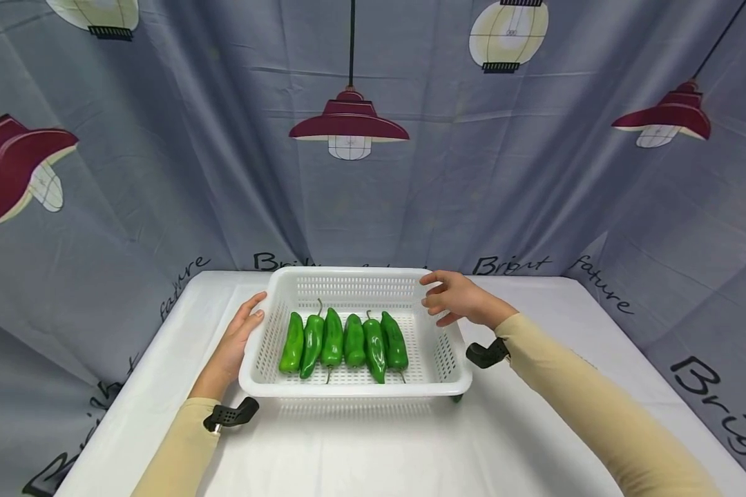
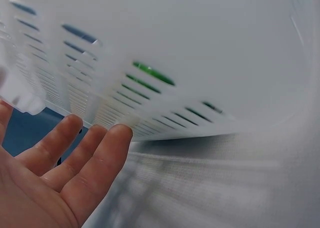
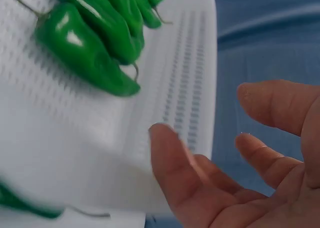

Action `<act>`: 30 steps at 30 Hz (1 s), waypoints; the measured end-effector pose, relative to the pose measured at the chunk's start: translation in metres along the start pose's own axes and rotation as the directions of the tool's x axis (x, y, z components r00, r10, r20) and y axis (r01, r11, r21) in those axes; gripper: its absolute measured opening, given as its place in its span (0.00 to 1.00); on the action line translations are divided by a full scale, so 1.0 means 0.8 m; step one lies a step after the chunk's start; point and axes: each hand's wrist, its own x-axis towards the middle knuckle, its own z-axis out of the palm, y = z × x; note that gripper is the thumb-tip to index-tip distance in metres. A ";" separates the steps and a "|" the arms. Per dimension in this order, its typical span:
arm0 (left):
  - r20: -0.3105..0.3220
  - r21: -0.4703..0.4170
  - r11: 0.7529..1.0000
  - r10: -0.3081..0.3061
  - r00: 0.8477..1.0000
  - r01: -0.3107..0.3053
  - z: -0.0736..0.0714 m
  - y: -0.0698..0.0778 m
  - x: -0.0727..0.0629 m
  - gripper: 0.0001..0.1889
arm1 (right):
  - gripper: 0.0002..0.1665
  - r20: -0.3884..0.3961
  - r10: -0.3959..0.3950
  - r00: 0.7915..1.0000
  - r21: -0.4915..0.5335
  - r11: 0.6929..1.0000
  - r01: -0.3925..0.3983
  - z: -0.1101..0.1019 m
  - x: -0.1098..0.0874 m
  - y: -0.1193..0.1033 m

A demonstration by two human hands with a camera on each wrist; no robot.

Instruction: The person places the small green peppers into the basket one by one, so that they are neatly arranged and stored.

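A white slotted plastic basket (image 1: 354,391) holds several green peppers (image 1: 332,338) lying side by side. At its left side is my left hand (image 1: 231,345), fingers extended along the outer wall; in the left wrist view the fingertips (image 2: 120,133) are close beneath the slotted wall (image 2: 210,53), and whether they touch it I cannot tell. Over the right rim reaches my right hand (image 1: 463,298), its fingers bent and spread apart with nothing held between them. Outside the basket, near its front right corner, another green pepper (image 3: 25,202) is mostly hidden in the head view.
A white cloth covers the table (image 1: 373,449) under the basket. Behind and at both sides hangs a grey-blue curtain (image 1: 236,172) printed with lamps and lettering. Each wrist carries a black device (image 1: 231,414).
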 end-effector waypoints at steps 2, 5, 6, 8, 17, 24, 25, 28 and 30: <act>0.000 0.002 1.000 -0.001 1.000 0.001 0.000 0.000 0.000 0.28 | 0.38 -0.013 0.001 1.000 0.003 1.000 -0.001 -0.012 -0.007 0.004; 0.002 0.006 1.000 0.000 1.000 0.000 0.001 0.001 0.000 0.29 | 0.37 -0.041 0.002 0.999 -0.007 1.000 -0.002 -0.027 -0.016 0.011; 0.002 0.007 1.000 -0.001 1.000 0.001 0.001 0.001 0.000 0.29 | 0.37 -0.050 0.006 0.999 -0.011 1.000 -0.006 -0.031 -0.019 0.015; 0.001 0.007 1.000 -0.001 1.000 0.001 0.000 0.001 0.000 0.29 | 0.37 -0.061 0.014 0.998 -0.021 1.000 -0.015 -0.038 -0.024 0.021; 0.002 -0.012 1.000 0.004 1.000 -0.004 0.001 -0.001 0.000 0.28 | 0.38 -0.067 0.070 0.995 -0.008 0.997 -0.071 -0.048 -0.034 0.064; 0.001 -0.016 1.000 0.005 1.000 -0.005 -0.001 -0.005 0.002 0.28 | 0.37 -0.070 0.099 0.993 0.015 0.995 -0.099 -0.043 -0.039 0.091; 0.000 -0.016 1.000 0.005 1.000 -0.005 -0.001 -0.005 0.002 0.28 | 0.37 -0.071 0.101 0.992 0.022 0.995 -0.100 -0.042 -0.039 0.094; -0.003 -0.012 1.000 0.004 1.000 -0.004 -0.002 -0.004 0.002 0.28 | 0.38 -0.072 0.106 0.992 0.034 0.994 -0.103 -0.038 -0.040 0.104; -0.005 -0.010 1.000 0.002 1.000 -0.002 -0.001 -0.004 0.002 0.28 | 0.38 -0.071 0.111 0.991 0.046 0.993 -0.107 -0.035 -0.041 0.111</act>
